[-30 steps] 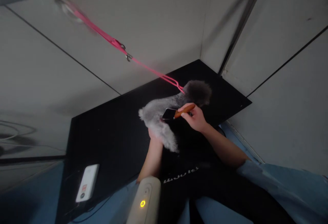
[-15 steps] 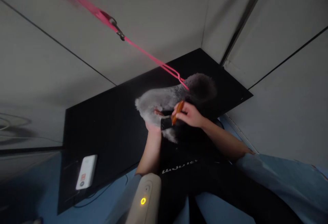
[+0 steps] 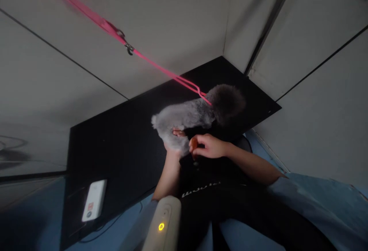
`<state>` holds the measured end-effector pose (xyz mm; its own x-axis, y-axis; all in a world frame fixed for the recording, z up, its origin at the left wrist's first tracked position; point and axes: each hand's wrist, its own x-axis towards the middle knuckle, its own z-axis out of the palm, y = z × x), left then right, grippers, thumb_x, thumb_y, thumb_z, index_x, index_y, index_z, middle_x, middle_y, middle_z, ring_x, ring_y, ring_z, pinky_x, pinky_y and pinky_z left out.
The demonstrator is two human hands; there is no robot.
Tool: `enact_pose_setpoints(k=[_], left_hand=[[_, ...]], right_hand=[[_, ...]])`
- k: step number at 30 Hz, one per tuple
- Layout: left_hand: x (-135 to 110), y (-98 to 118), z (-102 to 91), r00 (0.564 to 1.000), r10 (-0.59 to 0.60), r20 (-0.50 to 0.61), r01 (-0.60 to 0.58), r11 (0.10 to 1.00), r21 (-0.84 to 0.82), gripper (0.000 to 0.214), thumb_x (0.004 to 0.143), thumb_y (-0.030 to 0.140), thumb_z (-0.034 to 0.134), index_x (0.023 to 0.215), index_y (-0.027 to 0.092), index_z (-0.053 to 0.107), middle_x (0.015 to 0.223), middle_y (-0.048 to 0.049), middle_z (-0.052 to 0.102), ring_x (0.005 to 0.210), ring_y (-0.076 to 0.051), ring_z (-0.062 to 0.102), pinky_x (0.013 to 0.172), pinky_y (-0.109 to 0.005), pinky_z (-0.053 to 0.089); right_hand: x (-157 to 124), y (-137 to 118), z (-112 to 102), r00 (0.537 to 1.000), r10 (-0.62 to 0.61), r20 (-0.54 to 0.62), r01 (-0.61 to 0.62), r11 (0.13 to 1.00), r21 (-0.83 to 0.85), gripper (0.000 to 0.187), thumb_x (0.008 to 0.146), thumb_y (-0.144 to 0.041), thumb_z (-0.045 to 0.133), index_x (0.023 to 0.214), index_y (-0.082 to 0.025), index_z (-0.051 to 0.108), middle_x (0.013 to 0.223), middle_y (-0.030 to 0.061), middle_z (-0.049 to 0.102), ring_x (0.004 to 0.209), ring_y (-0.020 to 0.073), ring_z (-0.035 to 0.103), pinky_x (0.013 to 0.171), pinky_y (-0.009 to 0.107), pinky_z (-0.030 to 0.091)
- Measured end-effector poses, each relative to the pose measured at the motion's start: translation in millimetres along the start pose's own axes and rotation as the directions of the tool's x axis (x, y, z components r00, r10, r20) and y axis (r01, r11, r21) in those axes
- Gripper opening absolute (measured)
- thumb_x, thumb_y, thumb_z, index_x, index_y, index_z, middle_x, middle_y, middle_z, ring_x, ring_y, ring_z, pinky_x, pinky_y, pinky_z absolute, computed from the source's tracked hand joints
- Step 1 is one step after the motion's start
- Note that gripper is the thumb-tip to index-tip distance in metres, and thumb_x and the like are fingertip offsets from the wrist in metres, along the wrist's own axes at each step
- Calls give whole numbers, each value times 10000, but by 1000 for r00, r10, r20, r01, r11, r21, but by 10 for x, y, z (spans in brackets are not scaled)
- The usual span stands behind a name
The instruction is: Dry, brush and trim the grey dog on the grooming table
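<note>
A small grey dog with clipped fur stands on a black table, its darker, fluffy head turned to the far right. My left hand is closed round its hind leg; the fingertips show against the fur, while the rest is partly hidden. Just right of that leg, my right hand grips the orange wooden handle of a slicker brush. The brush head is hard to make out against the dark apron and the leg. A pink leash loops at the dog's neck.
Grey wall panels border the table's far side. On its near left corner lies a white power bank with cables. A pale device with a yellow light sits low in front of me. My black apron meets the near edge.
The right hand has brought the brush down, nearer to me, beside the lower hind leg. My left hand keeps its hold on the leg. The view has shifted slightly.
</note>
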<state>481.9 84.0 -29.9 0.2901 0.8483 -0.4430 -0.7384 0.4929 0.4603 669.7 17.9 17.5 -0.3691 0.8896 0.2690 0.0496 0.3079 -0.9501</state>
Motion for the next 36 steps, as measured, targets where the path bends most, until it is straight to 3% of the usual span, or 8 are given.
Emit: enact_pose_setpoints(k=[3, 7, 12, 16, 24, 28, 33, 36], left_hand=[[-131, -16, 128, 993, 53, 103, -50, 998, -32, 401, 931, 481, 410, 1040, 190, 664, 826, -82, 701, 853, -233, 677, 782, -354, 533], [-236, -82, 176, 980, -51, 191, 37, 996, 78, 586, 840, 667, 445, 1035, 169, 685, 923, -139, 719, 865, -284, 675, 800, -431, 528], [-197, -197, -31, 975, -85, 205, 69, 994, 86, 443, 793, 568, 594, 981, 179, 691, 990, -96, 727, 1008, -266, 655, 872, -375, 513], [-129, -233, -264, 975, -196, 104, 181, 974, 136, 276, 838, 439, 570, 834, 195, 699, 763, -72, 718, 839, -225, 690, 780, -318, 534], [-176, -113, -443, 881, -388, 269, 323, 911, 258, 533, 622, 612, 756, 879, 149, 689, 874, -119, 724, 788, -248, 693, 747, -351, 555], [-240, -56, -352, 931, -300, 210, 265, 948, 177, 644, 767, 713, 538, 1037, 144, 674, 1039, -144, 697, 959, -253, 672, 855, -367, 541], [-284, 16, -188, 943, -322, 86, 306, 938, 160, 568, 897, 634, 343, 928, 187, 692, 938, -127, 710, 856, -234, 689, 778, -343, 557], [-294, 37, -161, 929, -323, 181, 293, 940, 175, 404, 925, 484, 413, 1022, 200, 683, 1030, -98, 712, 970, -242, 674, 846, -344, 539]], right_hand=[[-18, -23, 20, 932, 24, -361, -47, 997, -56, 112, 835, -240, 584, 933, -185, 592, 902, 31, 704, 828, 138, 678, 786, 283, 538], [-93, -89, 78, 994, 81, -71, -96, 961, -258, 80, 782, -231, 661, 841, -200, 616, 803, 4, 699, 741, 142, 677, 735, 272, 536], [-171, -203, 97, 898, -11, -439, -141, 940, -312, 119, 860, -259, 578, 962, -203, 601, 899, 33, 713, 820, 154, 694, 778, 289, 539], [-215, -250, 189, 994, 66, -83, -96, 898, -429, 110, 806, -256, 659, 898, -206, 626, 808, 12, 714, 719, 151, 688, 685, 259, 532], [-183, -344, 351, 937, 59, -343, -150, 957, -247, 122, 814, -303, 652, 894, -219, 614, 826, 14, 723, 764, 163, 699, 742, 290, 555], [-136, -357, 413, 786, 30, -618, -163, 974, -160, 154, 846, -316, 603, 962, -217, 582, 878, 32, 721, 787, 167, 702, 755, 311, 559], [-76, -352, 573, 901, 87, -425, -185, 964, -193, 115, 774, -280, 675, 820, -208, 596, 758, 9, 697, 716, 169, 688, 698, 297, 551], [-35, -350, 642, 727, 58, -685, -193, 974, -123, 142, 816, -305, 618, 909, -205, 580, 837, 27, 705, 740, 160, 686, 716, 299, 555]])
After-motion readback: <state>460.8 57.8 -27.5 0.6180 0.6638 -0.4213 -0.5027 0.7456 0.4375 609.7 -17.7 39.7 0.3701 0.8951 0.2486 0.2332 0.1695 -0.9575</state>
